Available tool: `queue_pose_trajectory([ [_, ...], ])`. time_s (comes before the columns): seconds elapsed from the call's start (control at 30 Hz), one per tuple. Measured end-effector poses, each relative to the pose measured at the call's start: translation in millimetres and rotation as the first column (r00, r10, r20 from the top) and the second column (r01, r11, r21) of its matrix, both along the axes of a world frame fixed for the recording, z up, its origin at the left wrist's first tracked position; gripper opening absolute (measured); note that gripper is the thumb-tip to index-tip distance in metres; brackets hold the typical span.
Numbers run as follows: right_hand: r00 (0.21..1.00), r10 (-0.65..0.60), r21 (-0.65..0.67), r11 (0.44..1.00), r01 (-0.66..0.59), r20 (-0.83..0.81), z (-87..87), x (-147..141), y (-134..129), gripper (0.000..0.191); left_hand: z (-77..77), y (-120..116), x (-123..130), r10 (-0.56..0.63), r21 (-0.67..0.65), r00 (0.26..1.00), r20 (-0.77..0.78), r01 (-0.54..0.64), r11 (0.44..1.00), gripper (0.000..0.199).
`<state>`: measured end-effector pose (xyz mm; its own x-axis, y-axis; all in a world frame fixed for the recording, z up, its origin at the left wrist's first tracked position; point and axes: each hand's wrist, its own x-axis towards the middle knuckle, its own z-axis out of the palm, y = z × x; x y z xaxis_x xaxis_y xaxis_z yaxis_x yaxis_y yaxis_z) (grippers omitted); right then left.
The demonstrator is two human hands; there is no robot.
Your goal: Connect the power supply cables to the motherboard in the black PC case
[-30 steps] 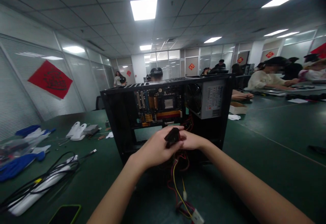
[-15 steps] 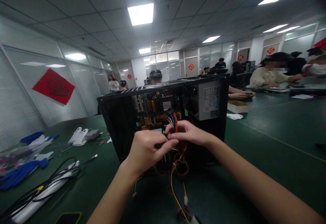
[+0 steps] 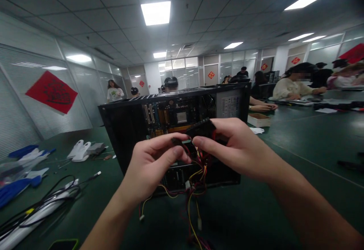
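A black computer case (image 3: 119, 144) stands on the table with its side open toward me. Inside it are a motherboard (image 3: 182, 110) and a grey power supply (image 3: 227, 104). In front of the opening, my right hand (image 3: 236, 144) is closed around a wide black cable connector (image 3: 201, 128). My left hand (image 3: 157, 159) pinches a smaller black plug (image 3: 178, 144) between thumb and fingers, beside the wide connector. Yellow, red and black power cables (image 3: 196, 174) run down below both hands. Loose white plugs hang at their ends, one small white plug (image 3: 141, 217) at lower left.
On the left lie a white power strip with black cord (image 3: 42, 208), blue gloves (image 3: 17, 191), white adapters (image 3: 80, 149) and a phone (image 3: 64, 244). A small open box (image 3: 258, 120) sits beyond the case at right, near a co-worker's hands (image 3: 265, 107). Other people sit farther back.
Both hands have come up and closer to me. The wide black connector now shows in my right hand, where coloured wires showed before. The view has shifted slightly.
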<state>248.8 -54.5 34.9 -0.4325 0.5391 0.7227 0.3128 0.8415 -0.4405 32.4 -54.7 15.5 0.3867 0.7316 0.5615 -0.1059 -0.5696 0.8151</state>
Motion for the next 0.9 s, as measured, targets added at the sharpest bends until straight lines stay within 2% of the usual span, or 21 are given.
queue_pose_trajectory([
  [0.07,1.0,-0.017,0.009,1.0,0.017,-0.027,1.2,1.4,-3.6,0.019,-0.9,-0.9,1.3,0.067,0.065,0.997,0.032,-0.069,0.996,0.021],
  [0.17,0.999,-0.037,0.057,0.998,0.039,-0.03,2.4,3.7,-6.7,0.016,-1.1,-5.0,1.8,0.105,0.126,0.994,0.02,-0.107,0.986,0.024],
  [0.3,0.998,0.033,0.156,0.987,-0.04,0.046,1.7,5.0,-3.6,0.012,1.6,-13.7,4.6,0.181,0.267,0.981,-0.067,-0.157,0.951,0.028],
  [0.43,0.993,0.086,0.247,0.964,-0.102,0.076,-2.0,5.1,5.8,0.01,2.5,-17.1,8.9,0.228,0.438,0.967,-0.115,-0.157,0.885,0.036],
  [0.53,0.988,0.137,0.323,0.934,-0.152,0.068,-5.0,6.5,13.1,0.009,0.9,-16.6,11.5,0.225,0.518,0.964,-0.142,-0.122,0.847,0.039],
  [0.63,0.988,0.148,0.431,0.889,-0.153,0.046,-6.6,7.7,16.1,0.007,-1.1,-16.1,13.2,0.21,0.559,0.969,-0.132,-0.103,0.823,0.042],
  [0.73,0.99,0.14,0.523,0.843,-0.128,0.017,-6.9,7.1,13.6,0.007,-1.8,-16.6,12.8,0.195,0.56,0.971,-0.141,-0.084,0.824,0.041],
  [0.8,0.99,0.144,0.536,0.834,-0.128,0.013,-7.0,6.5,10.7,0.006,-1.4,-17.3,11.5,0.189,0.54,0.97,-0.155,-0.077,0.838,0.039],
  [0.9,0.991,0.129,0.498,0.858,-0.127,0.029,-7.5,5.9,7.9,0.006,-0.3,-18.5,9.9,0.191,0.489,0.968,-0.165,-0.088,0.868,0.034],
])
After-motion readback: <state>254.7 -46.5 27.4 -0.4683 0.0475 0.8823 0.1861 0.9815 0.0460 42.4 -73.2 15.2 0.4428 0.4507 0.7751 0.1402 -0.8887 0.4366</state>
